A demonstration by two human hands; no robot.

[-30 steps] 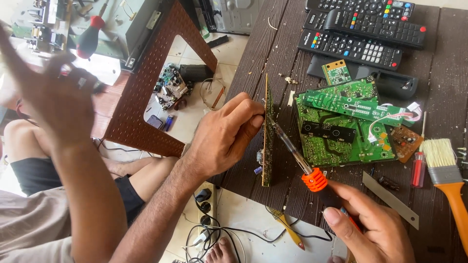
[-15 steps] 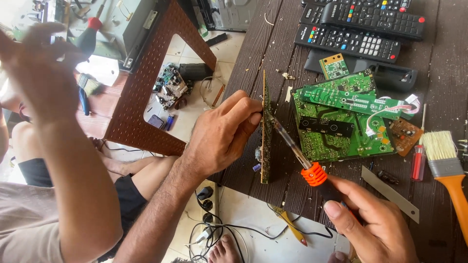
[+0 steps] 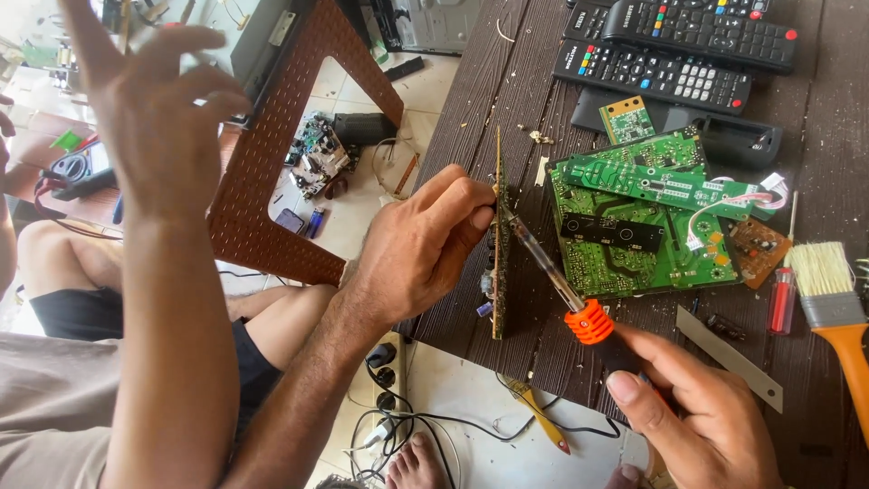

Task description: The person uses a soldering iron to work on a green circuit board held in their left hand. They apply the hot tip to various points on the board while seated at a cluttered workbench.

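The left hand (image 3: 418,254) pinches a circuit board (image 3: 498,244) standing on its edge on the dark table (image 3: 471,109). The right hand (image 3: 697,417) grips a soldering iron (image 3: 566,294), its tip touching the board. Green boards (image 3: 634,226), remotes (image 3: 670,54) and a brush (image 3: 837,308) lie beside. Another person's arm (image 3: 154,226) blocks the left side, now raised higher than before.
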